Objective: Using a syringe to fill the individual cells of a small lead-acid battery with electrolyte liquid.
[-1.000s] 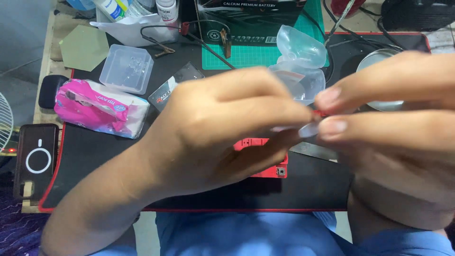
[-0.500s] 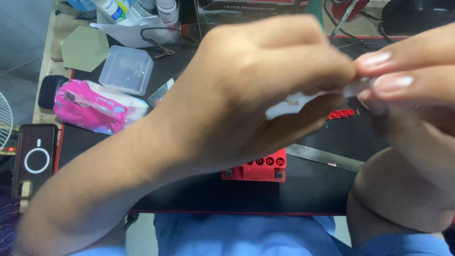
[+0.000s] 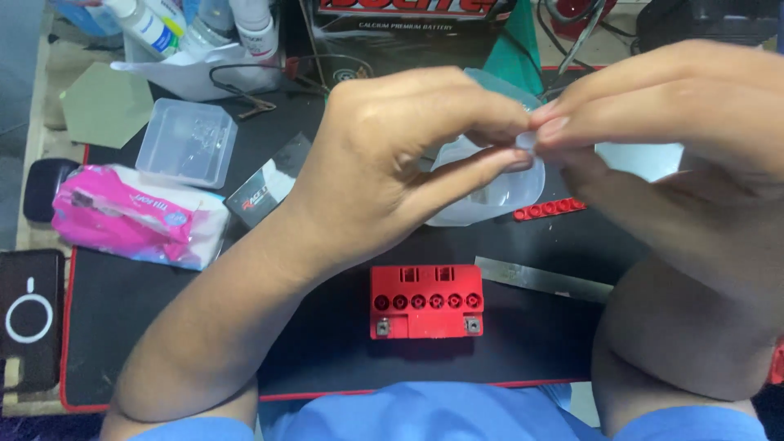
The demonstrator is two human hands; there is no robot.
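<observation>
My left hand and my right hand meet fingertip to fingertip above the mat, pinching a small pale piece between them. Right below the fingers lies a clear plastic bag. A small red battery with a row of round holes on top stands on the black mat, near its front edge. A red strip of caps lies just right of the bag. A flat metal strip rests to the right of the battery.
A pink tissue pack and a clear plastic box sit at the left. A black phone lies off the mat's left edge. Bottles and a battery carton stand at the back.
Both hands have lifted up and back from the battery, which now shows whole. The pinch point has shifted left, and the clear bag is visible under the fingers again.
</observation>
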